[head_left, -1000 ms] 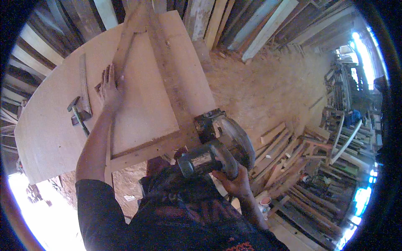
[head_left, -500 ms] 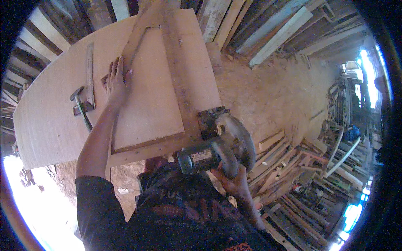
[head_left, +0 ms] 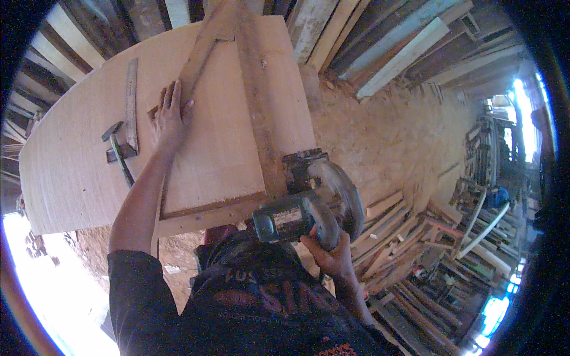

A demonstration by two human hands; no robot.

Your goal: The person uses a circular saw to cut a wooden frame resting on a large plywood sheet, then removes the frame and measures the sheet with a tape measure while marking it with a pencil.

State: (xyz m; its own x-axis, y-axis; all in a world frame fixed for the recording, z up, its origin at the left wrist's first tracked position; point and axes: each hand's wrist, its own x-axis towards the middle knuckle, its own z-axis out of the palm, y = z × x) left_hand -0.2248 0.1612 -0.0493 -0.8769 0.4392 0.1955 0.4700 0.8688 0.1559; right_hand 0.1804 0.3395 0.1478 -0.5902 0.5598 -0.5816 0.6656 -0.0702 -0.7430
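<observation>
My right hand [head_left: 332, 256] is closed round the rear handle of a dark circular saw [head_left: 285, 218]. The saw's base sits at the near right corner of a large pale wooden panel [head_left: 65, 160]. On a raised sheet on that panel, my left hand [head_left: 170, 121] lies with fingers stretched out, beside or on a long wooden strip [head_left: 199, 56] running to the far edge. Left of it are a try square [head_left: 132, 98] and a hammer [head_left: 122, 159], the hammer's handle partly hidden by my forearm. The saw's blade is hidden.
Planks [head_left: 409, 56] lean along the far side. Loose offcuts [head_left: 386, 228] lie on the dusty floor [head_left: 386, 142] to the right, with heaped timber [head_left: 427, 308] beyond my right arm. The panel's near edge runs close to my body.
The view has shifted slightly. The saw stays at the panel's corner in my right hand, tilted a little differently, and my left hand remains flat on the work.
</observation>
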